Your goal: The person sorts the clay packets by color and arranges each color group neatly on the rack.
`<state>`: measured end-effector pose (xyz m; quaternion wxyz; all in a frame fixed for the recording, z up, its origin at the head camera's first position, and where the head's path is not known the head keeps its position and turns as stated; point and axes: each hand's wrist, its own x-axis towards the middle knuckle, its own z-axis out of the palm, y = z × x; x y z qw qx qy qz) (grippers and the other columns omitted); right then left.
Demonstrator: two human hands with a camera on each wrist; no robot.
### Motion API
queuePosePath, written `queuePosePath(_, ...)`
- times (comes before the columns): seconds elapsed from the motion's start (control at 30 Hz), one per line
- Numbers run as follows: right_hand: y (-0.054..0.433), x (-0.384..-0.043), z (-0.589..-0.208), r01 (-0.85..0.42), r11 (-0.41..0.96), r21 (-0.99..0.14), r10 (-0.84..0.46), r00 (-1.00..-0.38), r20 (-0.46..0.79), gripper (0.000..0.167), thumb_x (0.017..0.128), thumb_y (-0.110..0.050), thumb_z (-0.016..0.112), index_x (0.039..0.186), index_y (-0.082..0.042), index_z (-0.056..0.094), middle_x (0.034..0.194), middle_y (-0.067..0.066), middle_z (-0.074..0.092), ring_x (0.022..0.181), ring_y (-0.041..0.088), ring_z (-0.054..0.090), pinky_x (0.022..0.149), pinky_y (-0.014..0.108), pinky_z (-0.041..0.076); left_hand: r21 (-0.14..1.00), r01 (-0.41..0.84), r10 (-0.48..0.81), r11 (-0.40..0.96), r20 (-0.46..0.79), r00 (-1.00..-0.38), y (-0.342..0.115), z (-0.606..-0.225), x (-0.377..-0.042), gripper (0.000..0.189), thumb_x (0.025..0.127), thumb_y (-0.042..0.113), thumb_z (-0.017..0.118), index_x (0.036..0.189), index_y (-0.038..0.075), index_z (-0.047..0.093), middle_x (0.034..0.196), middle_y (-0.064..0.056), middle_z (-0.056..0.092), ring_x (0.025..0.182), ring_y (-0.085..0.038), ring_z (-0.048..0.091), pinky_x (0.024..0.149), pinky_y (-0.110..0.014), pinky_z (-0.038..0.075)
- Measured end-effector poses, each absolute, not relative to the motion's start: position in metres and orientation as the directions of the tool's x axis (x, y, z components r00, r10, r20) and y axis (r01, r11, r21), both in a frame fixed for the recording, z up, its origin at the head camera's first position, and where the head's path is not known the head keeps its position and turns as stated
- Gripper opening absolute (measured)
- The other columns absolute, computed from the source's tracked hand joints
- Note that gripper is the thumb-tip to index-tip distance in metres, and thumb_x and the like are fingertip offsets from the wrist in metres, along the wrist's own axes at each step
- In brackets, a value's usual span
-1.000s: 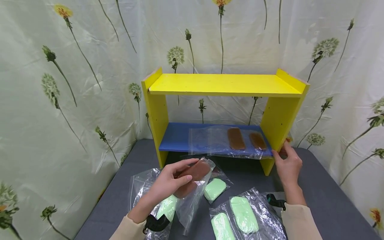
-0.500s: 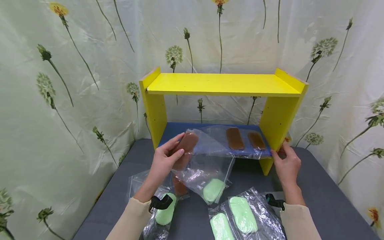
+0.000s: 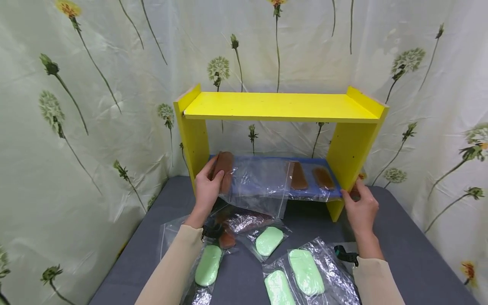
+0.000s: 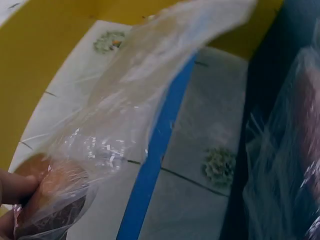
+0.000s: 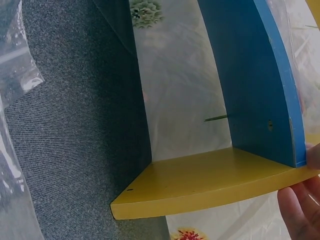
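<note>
Flowered cloth (image 3: 148, 76) backs the rack (image 3: 278, 105). Left hand (image 3: 207, 188) pinches a bag (image 3: 259, 180) at the shelf's (image 5: 245, 75) nine o'clock end; right hand (image 3: 360, 207) grips the rack at four o'clock. Hanging over the front edge, the bag could slip off.

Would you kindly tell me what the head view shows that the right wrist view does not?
Only the head view shows the left hand, the brown bar it holds and the green bars. Only the right wrist view shows the underside of the blue shelf. Both show the right hand, the yellow side panel it grips and the grey tabletop.
</note>
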<state>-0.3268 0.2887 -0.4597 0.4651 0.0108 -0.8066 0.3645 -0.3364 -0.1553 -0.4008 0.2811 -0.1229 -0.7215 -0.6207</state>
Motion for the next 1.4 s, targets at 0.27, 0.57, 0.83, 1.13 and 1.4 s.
queuePosePath(0.27, 0.289, -0.33, -0.455, -0.368, 0.725, -0.582, 0.316, -0.573, 0.756, 0.054, 0.086, -0.01, 0.082, 0.137, -0.017, 0.065, 0.101, 0.016, 0.07, 0.087, 0.03, 0.067, 0.068, 0.006, 0.039, 0.736, 0.502, -0.262, 0.453, 0.649, -0.715, -0.152, -0.398, -0.355, 0.048, 0.098, 0.006, 0.066, 0.144, 0.013, 0.058, 0.135, -0.015, 0.062, 0.118, -0.036, 0.061, 0.093, -0.051, 0.051)
queuePosePath(0.57, 0.285, -0.331, -0.454, -0.371, 0.716, -0.591, 0.324, -0.573, 0.753, 0.053, 0.085, -0.009, 0.082, 0.136, -0.016, 0.066, 0.101, 0.014, 0.071, 0.085, 0.023, 0.064, 0.068, 0.004, 0.039, 0.591, 0.362, -0.231, 0.721, 0.697, -0.679, -0.154, -0.407, -0.369, 0.037, 0.099, 0.004, 0.063, 0.136, 0.007, 0.064, 0.123, -0.022, 0.062, 0.108, -0.043, 0.061, 0.092, -0.06, 0.047)
queuePosePath(0.83, 0.289, -0.329, -0.455, -0.386, 0.714, -0.585, 0.324, -0.558, 0.764, 0.056, 0.083, -0.005, 0.083, 0.136, -0.015, 0.066, 0.1, 0.016, 0.07, 0.084, 0.028, 0.063, 0.067, 0.002, 0.037, 0.461, 0.362, -0.117, 0.81, 0.732, -0.672, -0.152, -0.41, -0.374, 0.033, 0.099, 0.006, 0.062, 0.132, 0.007, 0.066, 0.127, -0.022, 0.058, 0.102, -0.044, 0.063, 0.083, -0.061, 0.052)
queuePosePath(1.13, 0.29, -0.326, -0.459, -0.38, 0.712, -0.59, 0.324, -0.568, 0.757, 0.057, 0.084, -0.007, 0.082, 0.137, -0.018, 0.065, 0.1, 0.015, 0.07, 0.084, -0.009, 0.053, 0.067, 0.003, 0.039, 0.257, 0.452, 0.031, 0.854, 0.843, -0.537, -0.155, -0.424, -0.362, 0.031, 0.093, 0.006, 0.071, 0.123, 0.006, 0.071, 0.124, -0.02, 0.062, 0.103, -0.04, 0.062, 0.086, -0.056, 0.051)
queuePosePath(1.4, 0.288, -0.324, -0.461, -0.37, 0.72, -0.588, 0.324, -0.57, 0.755, 0.058, 0.084, -0.007, 0.082, 0.138, -0.017, 0.065, 0.099, 0.015, 0.07, 0.083, 0.01, 0.059, 0.066, 0.004, 0.04, 0.096, 0.456, 0.192, 0.885, 0.816, -0.545, -0.155, -0.433, -0.333, 0.022, 0.092, 0.007, 0.07, 0.113, 0.003, 0.076, 0.116, -0.02, 0.067, 0.104, -0.04, 0.062, 0.088, -0.055, 0.052)
